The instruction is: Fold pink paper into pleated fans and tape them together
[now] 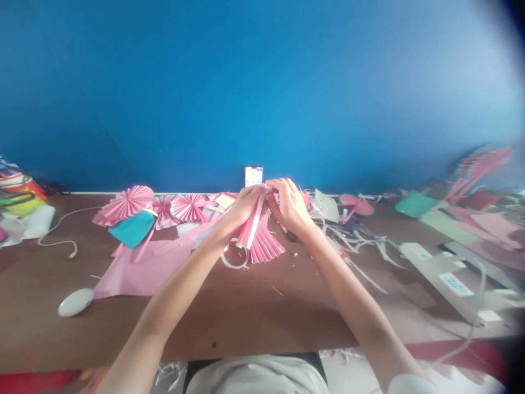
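Pink pleated paper (266,245) hangs from the person's two hands over the brown table (262,317), dead ahead at twelve o'clock from where they sit, its folds fanning out at the lower end. From where I stand, the left hand (249,198) has its fingers pressed together on the upper end, beside a white strip (255,223) running down the paper. The right hand (289,203) curls in against that same end; whether its fingertips pinch the paper or merely touch it, I cannot tell. Reading the clock from the hands, a lit phone (253,175) stands at eleven, just beyond them, and a white ring (234,267) sits near seven. Pink fans (128,202) lie at nine, with a pink sheet (139,273) at eight and a white oval object (76,302) touching its corner. Loose white strips (353,239) tangle at four, a white power strip (429,273) farther out that way.
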Demonstrator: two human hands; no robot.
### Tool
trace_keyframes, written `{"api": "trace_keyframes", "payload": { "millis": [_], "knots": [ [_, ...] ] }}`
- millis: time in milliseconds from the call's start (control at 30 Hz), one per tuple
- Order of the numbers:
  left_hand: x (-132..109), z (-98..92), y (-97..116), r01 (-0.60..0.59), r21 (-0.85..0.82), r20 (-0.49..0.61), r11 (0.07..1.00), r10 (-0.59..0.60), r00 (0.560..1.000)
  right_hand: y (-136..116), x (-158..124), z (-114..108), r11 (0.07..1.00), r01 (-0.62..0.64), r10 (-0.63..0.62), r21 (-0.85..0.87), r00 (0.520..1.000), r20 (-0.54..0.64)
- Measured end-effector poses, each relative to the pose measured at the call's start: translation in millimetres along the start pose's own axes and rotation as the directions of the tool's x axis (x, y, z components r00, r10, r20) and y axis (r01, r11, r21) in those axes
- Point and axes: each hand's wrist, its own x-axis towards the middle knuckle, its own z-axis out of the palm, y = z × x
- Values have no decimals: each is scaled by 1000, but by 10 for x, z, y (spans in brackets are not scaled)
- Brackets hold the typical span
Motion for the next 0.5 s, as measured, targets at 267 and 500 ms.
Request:
{"api": "trace_keyframes", "payload": {
  "millis": [267, 500],
  "knots": [
    [38, -90, -26, 36, 62, -94, 997, -30, 995, -20, 17, -22, 999, 50, -51, -13, 999, -11],
    [85, -187, 11, 15, 110, -151, 994, 2, 989, -2, 9, -23, 998, 57, -57, -17, 998, 4]
  ]
}}
